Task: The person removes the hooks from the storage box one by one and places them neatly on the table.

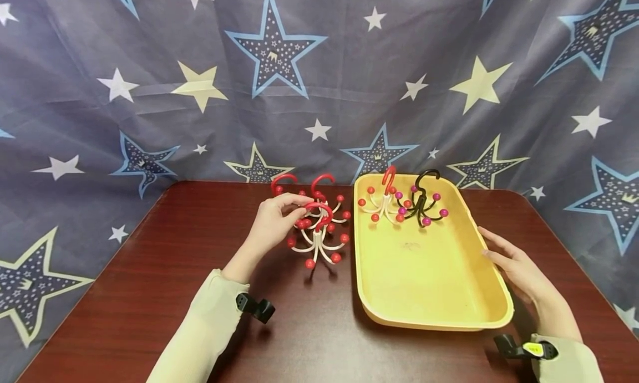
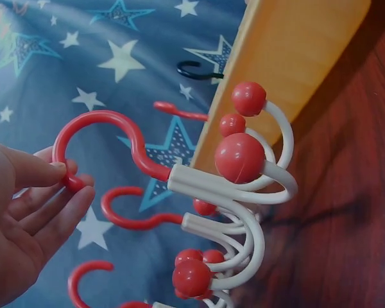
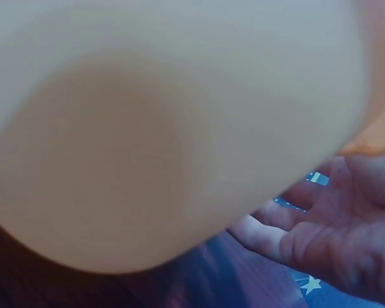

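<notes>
My left hand [image 1: 272, 219] pinches the red hook tip of a white multi-arm hanger with red ball ends [image 1: 317, 240]. In the left wrist view, thumb and fingers meet on the tip of that red hook [image 2: 96, 117]. Just behind it stand two similar hangers, one with its red hook [image 2: 125, 191] in plain sight. At the right, my right hand [image 1: 519, 269] touches the outer right side of a yellow tray [image 1: 414, 283] with extended fingers. The right wrist view shows this hand [image 3: 333, 224] beside the blurred tray wall [image 3: 256, 115], which hides some fingertips.
Inside the tray, at its far end, are a white hanger with a red hook [image 1: 386, 202] and a black hanger with purple balls [image 1: 421, 205]. Under everything lies a dark red-brown table [image 1: 165, 294]. A star-patterned cloth [image 1: 319, 95] hangs behind it.
</notes>
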`<state>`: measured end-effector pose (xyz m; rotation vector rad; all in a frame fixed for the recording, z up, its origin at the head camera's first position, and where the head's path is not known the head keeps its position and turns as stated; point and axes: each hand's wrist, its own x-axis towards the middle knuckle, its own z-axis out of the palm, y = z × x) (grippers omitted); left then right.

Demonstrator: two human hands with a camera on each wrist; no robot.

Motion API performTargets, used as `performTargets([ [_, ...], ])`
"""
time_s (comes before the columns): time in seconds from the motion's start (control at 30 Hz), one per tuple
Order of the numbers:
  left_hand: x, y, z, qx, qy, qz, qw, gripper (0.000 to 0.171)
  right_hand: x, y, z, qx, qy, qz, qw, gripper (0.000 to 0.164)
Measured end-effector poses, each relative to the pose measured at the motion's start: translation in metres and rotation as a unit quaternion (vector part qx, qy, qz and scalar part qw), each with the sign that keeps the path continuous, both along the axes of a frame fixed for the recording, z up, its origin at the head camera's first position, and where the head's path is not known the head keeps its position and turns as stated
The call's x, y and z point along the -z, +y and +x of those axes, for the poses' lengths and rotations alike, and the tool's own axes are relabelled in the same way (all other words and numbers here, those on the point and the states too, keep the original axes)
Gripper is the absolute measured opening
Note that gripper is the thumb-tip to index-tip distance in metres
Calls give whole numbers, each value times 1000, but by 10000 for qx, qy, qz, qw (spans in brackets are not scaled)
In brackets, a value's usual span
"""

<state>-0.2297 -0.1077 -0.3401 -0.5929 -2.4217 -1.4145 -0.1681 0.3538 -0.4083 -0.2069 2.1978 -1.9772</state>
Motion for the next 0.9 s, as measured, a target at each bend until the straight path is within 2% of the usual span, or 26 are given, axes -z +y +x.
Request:
performTargets([
  [0.23,15,-4,-4,-91,-230,-28,9997,20,0,0,0,11,-4,-9,10000,58],
  [0.5,20,-5,-4,64,-310,-48,9995,21,1,-1,-1,19,9,-14,10000,58],
  [0.67,15,0,-5,106,-404,-92,9991,17,1,-1,-1,44,34,114,9999,59],
  [0.9,-5,26,-12,195,-79,-472,9987,15,1,-1,-1,16,56,-15,10000,59],
])
